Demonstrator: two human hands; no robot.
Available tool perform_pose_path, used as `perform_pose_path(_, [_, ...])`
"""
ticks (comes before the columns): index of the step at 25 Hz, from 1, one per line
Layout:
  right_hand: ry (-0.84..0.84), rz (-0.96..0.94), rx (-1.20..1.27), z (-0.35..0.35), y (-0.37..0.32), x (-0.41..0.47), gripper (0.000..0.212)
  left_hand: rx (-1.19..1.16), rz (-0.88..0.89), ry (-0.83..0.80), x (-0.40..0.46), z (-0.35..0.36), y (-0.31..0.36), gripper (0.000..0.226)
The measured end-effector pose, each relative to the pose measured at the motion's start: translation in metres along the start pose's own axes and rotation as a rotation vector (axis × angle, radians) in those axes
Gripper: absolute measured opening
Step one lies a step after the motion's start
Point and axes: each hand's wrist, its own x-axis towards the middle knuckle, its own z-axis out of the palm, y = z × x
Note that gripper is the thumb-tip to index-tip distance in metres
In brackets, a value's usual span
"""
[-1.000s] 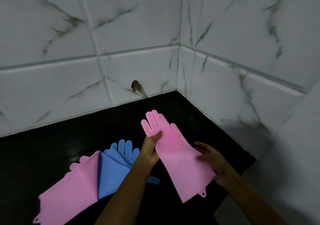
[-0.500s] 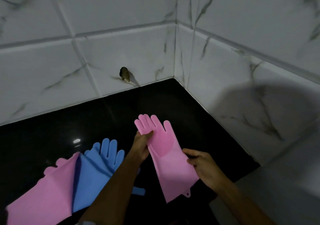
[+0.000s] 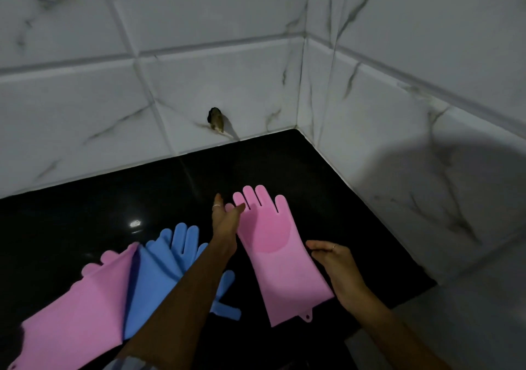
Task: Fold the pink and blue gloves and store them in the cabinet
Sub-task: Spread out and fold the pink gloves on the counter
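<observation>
White marble-veined wall tiles (image 3: 233,85) meet in a corner above a glossy black countertop (image 3: 85,213); a small dark hole (image 3: 215,119) marks one tile; dim light, one bright glint on the counter.

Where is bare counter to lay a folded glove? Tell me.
Free: the black counter behind the gloves up to the tiled wall corner, and its far left. Crowded: the front, where the blue glove, two pink gloves and both hands are.

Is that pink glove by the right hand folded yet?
Not yet: the pink rubber glove lies spread flat, fingers and cuff both showing.
</observation>
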Motion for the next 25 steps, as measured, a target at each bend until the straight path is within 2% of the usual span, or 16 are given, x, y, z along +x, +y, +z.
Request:
perform_pose_path(3, [0.087, -0.019, -0.001, 0.011, -0.001, -0.008, 0.019, -0.081, 0.037, -0.030, -0.006, -0.016, 0.012, 0.077])
perform_pose_path(7, [0.063, -0.115, -0.068, 0.042, -0.002, -0.023, 0.025, -0.166, 0.067, -0.045, -0.026, -0.052, 0.028, 0.065])
perform_pose_path(11, [-0.067, -0.221, -0.103, 0.095, -0.003, -0.049, 0.028, -0.204, 0.089, 0.038, -0.055, -0.118, 0.039, 0.055])
perform_pose_path(14, [-0.175, -0.272, -0.136, 0.140, -0.001, -0.073, 0.026, -0.372, 0.015, 0.114, -0.072, -0.172, 0.047, 0.046])
perform_pose_path(17, [-0.234, -0.320, -0.193, 0.186, 0.003, -0.095, 0.023, -0.450, -0.015, 0.138, -0.090, -0.228, 0.050, 0.046])
perform_pose_path(19, [-0.333, -0.314, -0.248, 0.217, 0.002, -0.107, 0.022, -0.477, -0.021, 0.146, -0.100, -0.259, 0.048, 0.045])
perform_pose_path(22, [-0.524, -0.391, -0.461, 0.265, -0.010, -0.116, 0.025, -0.511, -0.015, 0.161, -0.111, -0.295, 0.045, 0.047])
perform_pose_path(25, [-0.593, -0.472, -0.640, 0.310, -0.022, -0.121, 0.036, -0.520, -0.002, 0.157, -0.115, -0.318, 0.043, 0.050])
